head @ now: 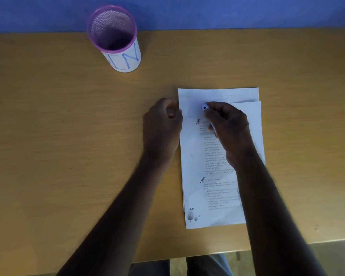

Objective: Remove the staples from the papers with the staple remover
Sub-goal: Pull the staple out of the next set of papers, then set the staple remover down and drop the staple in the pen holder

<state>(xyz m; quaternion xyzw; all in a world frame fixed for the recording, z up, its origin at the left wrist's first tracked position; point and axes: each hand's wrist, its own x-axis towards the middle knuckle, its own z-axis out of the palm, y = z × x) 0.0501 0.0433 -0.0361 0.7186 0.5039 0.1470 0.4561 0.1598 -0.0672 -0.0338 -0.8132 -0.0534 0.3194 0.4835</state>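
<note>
1. Lying on a tan wooden desk (68, 136), right of centre, are the stapled papers (197, 196): printed pages with small bird and tree drawings, the sheets slightly fanned at the far end.
2. The staple itself is too small to make out; it is probably near the far left corner, where both hands meet.
3. The right hand (227, 126) curls around a small white staple remover (204, 107), whose tip with a dark dot pokes out beyond the fingers, over the top of the page.
4. The left hand (162, 120) sits at the papers' left edge with its fingers curled in; it seems to pinch or pin that edge, though the exact hold is unclear.
5. Risk: if the left hand's hold is loose, the stack may slide or lift as the tool pulls.
6. Risk: prying at a steep angle could tear the corner instead of freeing the staple.
7. Risk: a freed staple could spring away and vanish on the desk.
8. Far left, well apart, stands a purple mesh pen holder (116, 36) with a white lettered label.
</note>
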